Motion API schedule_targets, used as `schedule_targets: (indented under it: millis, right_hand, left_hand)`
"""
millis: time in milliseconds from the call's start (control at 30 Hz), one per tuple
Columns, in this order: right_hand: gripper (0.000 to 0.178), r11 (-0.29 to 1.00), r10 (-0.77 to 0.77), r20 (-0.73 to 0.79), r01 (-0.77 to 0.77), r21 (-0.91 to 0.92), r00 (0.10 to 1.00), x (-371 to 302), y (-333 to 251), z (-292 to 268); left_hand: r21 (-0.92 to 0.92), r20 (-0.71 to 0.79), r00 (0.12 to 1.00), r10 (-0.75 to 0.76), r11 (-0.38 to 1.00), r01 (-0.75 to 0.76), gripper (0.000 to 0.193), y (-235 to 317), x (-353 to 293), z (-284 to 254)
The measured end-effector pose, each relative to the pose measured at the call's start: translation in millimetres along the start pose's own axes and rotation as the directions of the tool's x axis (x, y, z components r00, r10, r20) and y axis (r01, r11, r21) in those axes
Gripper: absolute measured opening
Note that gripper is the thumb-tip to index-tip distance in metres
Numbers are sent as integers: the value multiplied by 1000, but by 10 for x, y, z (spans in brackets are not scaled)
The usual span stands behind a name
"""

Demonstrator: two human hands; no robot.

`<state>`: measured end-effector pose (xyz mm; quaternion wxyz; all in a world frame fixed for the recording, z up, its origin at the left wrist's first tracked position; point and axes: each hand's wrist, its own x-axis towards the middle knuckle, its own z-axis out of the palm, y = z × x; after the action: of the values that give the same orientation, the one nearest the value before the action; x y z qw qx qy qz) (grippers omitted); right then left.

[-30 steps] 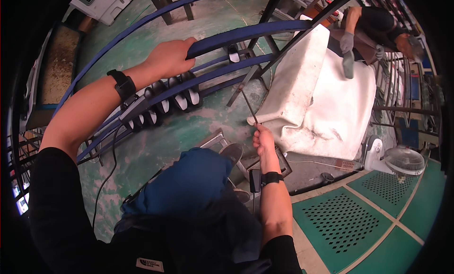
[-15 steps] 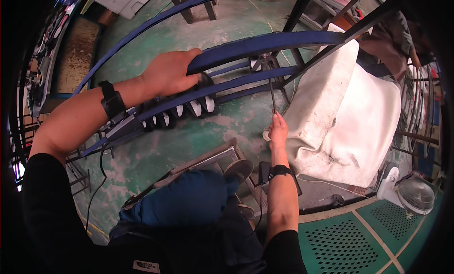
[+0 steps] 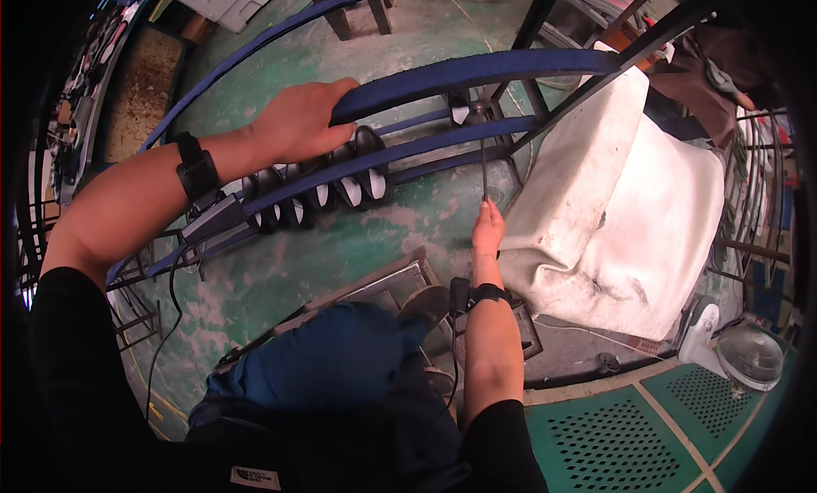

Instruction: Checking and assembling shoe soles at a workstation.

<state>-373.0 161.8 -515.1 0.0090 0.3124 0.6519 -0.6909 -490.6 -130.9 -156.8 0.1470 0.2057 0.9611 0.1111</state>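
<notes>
My left hand (image 3: pixel 302 123) is closed round a blue fabric-covered bar (image 3: pixel 477 70) that runs to the right into a dark metal frame. In my right hand (image 3: pixel 488 227) is a thin dark rod (image 3: pixel 484 165), held upright in closed fingers. The rod's far end reaches the frame below the bar, beside a black-and-white rounded piece (image 3: pixel 459 110). Several more such pieces (image 3: pixel 350 189) sit in a row on a lower blue rail (image 3: pixel 425 150), under my left hand. Their exact kind I cannot make out.
A large off-white cover (image 3: pixel 655 212) drapes over something to the right. A metal-framed stool (image 3: pixel 400 280) stands by my leg. At the lower right are green perforated panels (image 3: pixel 608 446) and a white fan-like device (image 3: pixel 749 357). A dark cable (image 3: pixel 173 302) hangs at left.
My right hand has shifted slightly left with the rod. The black-and-white piece by its far end shows more fully. My left hand stays on the bar, moved slightly left in view.
</notes>
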Motion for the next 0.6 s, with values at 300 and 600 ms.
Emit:
schedule_targets:
  millis: [300, 600]
  right_hand:
    - [39, 966, -14, 41, 24, -259, 999, -501, -324, -53]
    - [38, 929, -24, 71, 48, -367, 997, -708, -597, -165]
  left_hand:
    - [-50, 12, 998, -60, 997, 61, 44, -33, -19, 11]
    - [12, -4, 1000, -29, 1000, 29, 50, -36, -26, 24]
